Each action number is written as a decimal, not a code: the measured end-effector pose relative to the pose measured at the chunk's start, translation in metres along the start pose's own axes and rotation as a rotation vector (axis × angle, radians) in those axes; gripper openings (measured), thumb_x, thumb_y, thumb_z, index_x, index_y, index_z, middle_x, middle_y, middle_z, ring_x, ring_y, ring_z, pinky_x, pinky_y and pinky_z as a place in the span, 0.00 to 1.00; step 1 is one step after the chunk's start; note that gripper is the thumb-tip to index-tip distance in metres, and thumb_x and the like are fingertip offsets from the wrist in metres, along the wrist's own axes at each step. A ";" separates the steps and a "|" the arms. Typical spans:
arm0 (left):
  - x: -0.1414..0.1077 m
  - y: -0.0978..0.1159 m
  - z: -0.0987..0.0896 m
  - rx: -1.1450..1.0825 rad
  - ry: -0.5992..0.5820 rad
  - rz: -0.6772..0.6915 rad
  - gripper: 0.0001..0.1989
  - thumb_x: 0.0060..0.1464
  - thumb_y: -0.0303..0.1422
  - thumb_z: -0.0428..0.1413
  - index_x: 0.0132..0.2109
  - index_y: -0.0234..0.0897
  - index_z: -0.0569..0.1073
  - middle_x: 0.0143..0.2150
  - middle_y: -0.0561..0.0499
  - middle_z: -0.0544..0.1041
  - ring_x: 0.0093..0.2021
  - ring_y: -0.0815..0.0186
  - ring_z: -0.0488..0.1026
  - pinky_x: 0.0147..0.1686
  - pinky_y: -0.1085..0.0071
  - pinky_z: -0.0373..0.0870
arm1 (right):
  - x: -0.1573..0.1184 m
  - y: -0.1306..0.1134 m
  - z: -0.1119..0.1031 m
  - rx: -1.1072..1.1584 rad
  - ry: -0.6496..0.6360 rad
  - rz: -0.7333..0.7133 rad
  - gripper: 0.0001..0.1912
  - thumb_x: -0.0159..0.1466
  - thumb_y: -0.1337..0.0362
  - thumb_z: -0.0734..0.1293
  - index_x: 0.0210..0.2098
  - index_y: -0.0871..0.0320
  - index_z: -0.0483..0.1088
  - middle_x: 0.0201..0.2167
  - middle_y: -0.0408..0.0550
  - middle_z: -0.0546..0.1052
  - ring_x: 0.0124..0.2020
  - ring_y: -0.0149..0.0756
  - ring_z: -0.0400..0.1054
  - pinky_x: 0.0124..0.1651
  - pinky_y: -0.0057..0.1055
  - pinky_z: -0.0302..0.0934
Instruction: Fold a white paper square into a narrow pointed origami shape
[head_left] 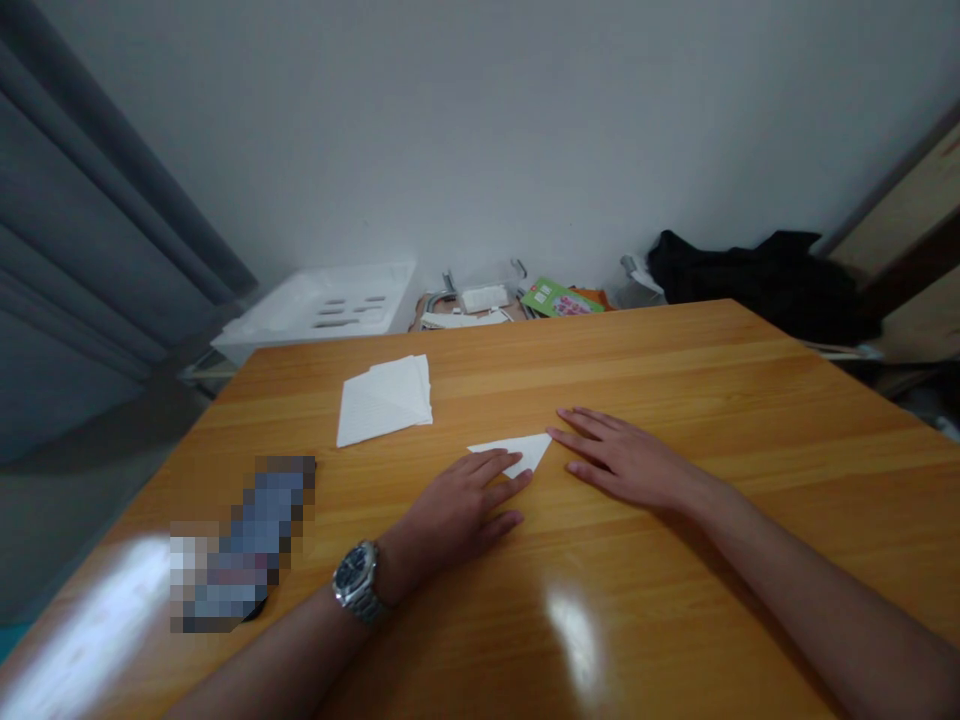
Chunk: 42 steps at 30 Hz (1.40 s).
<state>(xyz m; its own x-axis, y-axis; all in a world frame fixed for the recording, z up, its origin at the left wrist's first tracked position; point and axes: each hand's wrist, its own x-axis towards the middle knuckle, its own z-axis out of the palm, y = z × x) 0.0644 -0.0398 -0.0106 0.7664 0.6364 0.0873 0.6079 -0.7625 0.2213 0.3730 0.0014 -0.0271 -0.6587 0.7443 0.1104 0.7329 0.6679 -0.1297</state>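
Note:
A small white sheet of paper (pixel 531 448), folded to a triangle, lies flat on the wooden table (pixel 630 360). My left hand (pixel 469 505) rests over its near left part with fingers stretched out, hiding some of it; a metal watch (pixel 356 580) is on that wrist. To the right, my right hand (pixel 626 455) lies palm down on the table with its fingers spread. One of its fingertips is at the triangle's right corner; whether it presses on the paper I cannot tell.
Several white paper sheets (pixel 386 398) lie stacked at the back left. A pixelated, phone-like object (pixel 259 535) sits at the left. Beyond the far edge are a white plastic tray (pixel 322 300), a green booklet (pixel 559 298) and black cloth (pixel 757 285).

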 end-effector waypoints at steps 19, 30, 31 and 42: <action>-0.003 -0.004 0.000 -0.091 0.033 0.054 0.26 0.64 0.45 0.54 0.66 0.43 0.66 0.71 0.42 0.60 0.70 0.52 0.58 0.67 0.51 0.59 | -0.001 0.000 -0.003 0.011 0.001 0.007 0.29 0.73 0.47 0.56 0.69 0.47 0.57 0.71 0.49 0.56 0.70 0.48 0.53 0.69 0.49 0.52; -0.002 0.001 -0.010 -0.153 0.027 0.030 0.18 0.64 0.43 0.54 0.56 0.42 0.73 0.70 0.42 0.62 0.70 0.52 0.58 0.67 0.50 0.57 | -0.001 -0.001 -0.004 0.041 -0.005 0.014 0.28 0.73 0.48 0.56 0.70 0.47 0.57 0.72 0.49 0.55 0.71 0.48 0.52 0.70 0.50 0.51; -0.002 0.002 -0.010 -0.151 0.029 0.030 0.18 0.64 0.44 0.54 0.56 0.42 0.73 0.70 0.42 0.62 0.70 0.52 0.58 0.67 0.50 0.57 | -0.001 0.000 -0.004 0.044 0.002 0.011 0.28 0.73 0.48 0.56 0.70 0.47 0.56 0.72 0.49 0.55 0.71 0.48 0.52 0.70 0.50 0.51; -0.001 0.000 -0.003 -0.123 0.035 0.024 0.14 0.64 0.41 0.54 0.51 0.39 0.73 0.70 0.42 0.63 0.69 0.53 0.59 0.67 0.52 0.57 | -0.001 0.000 -0.003 0.046 -0.007 0.005 0.29 0.73 0.48 0.57 0.69 0.48 0.57 0.72 0.50 0.55 0.71 0.49 0.51 0.70 0.50 0.50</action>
<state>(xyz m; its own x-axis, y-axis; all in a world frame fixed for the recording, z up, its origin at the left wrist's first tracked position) 0.0629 -0.0397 -0.0076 0.7717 0.6232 0.1274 0.5576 -0.7591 0.3360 0.3740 0.0010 -0.0244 -0.6561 0.7477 0.1023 0.7279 0.6628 -0.1756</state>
